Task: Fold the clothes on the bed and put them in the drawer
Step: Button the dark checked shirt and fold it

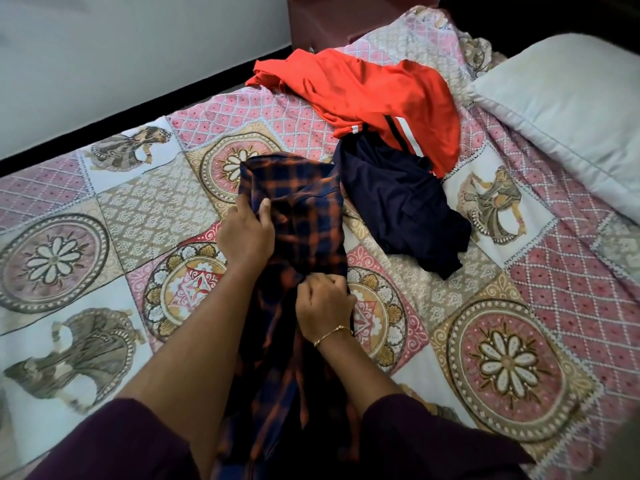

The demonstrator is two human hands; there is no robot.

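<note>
My plaid shirt (298, 216) is soft matt woven cloth; the red garment (377, 88) smoother, faintly sheeny; the bedspread (519, 306) printed matt cotton.

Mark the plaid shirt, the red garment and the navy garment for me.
plaid shirt (304, 216): head view, upper part between the hands.
red garment (377, 95): head view, middle of the cloth.
navy garment (398, 206): head view, centre of the heap.

Spread over the bed (502, 358): checked shirt (304, 209) in the middle, near edge trailing off the front. Just right of the shirt, touching it, a dark garment (398, 209). Behind the shirt and to the right, a second garment (374, 95) overlapping the dark one. Far right of the shirt, a pillow (571, 109).
</note>
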